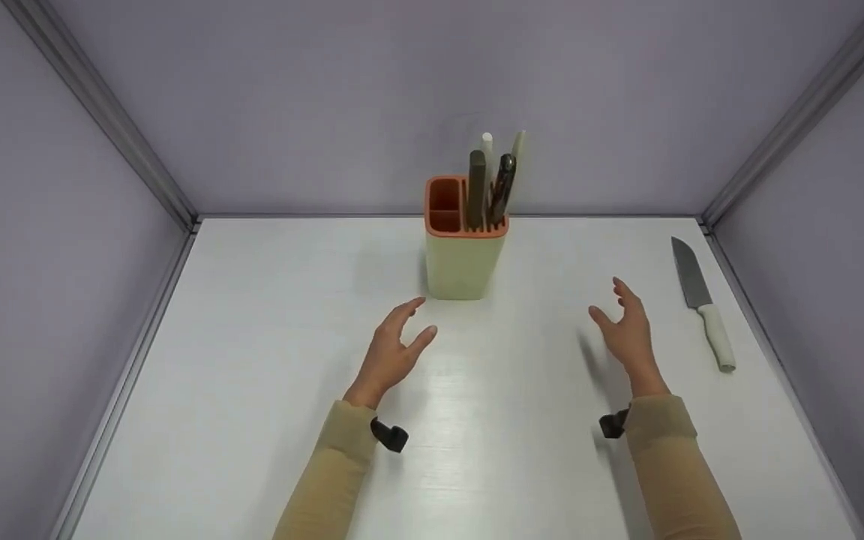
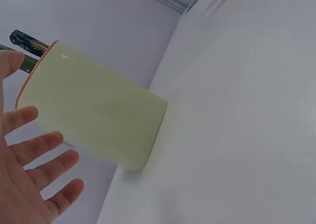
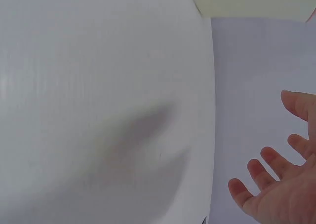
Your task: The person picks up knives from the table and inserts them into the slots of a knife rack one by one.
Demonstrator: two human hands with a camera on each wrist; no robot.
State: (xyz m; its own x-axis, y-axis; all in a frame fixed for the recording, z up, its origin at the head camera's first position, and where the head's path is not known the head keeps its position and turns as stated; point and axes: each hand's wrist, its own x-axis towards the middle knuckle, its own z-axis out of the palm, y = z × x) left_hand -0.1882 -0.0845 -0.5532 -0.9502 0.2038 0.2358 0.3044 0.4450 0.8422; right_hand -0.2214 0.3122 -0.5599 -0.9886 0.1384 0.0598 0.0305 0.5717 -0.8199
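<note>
A pale green knife block (image 1: pixel 463 266) with an orange top stands upright at the back middle of the table. Several handles stick up from its right-hand slots, among them a brown one (image 1: pixel 476 189) and a dark patterned one (image 1: pixel 504 186). My left hand (image 1: pixel 389 352) is just in front of the block's lower left, fingers spread and holding nothing. Over the right half of the table hovers my right hand (image 1: pixel 631 337), empty, with thumb and fingers apart. To its right lies a kitchen knife (image 1: pixel 704 306) with a white handle, blade toward the back.
The white table (image 1: pixel 289 315) is bounded by grey-lilac panels (image 1: pixel 327 97) at the back and both sides, with metal rails along the corners. The block's two left compartments (image 1: pixel 445 204) hold no handles. A black wrist camera (image 1: pixel 390 435) sits at the left cuff.
</note>
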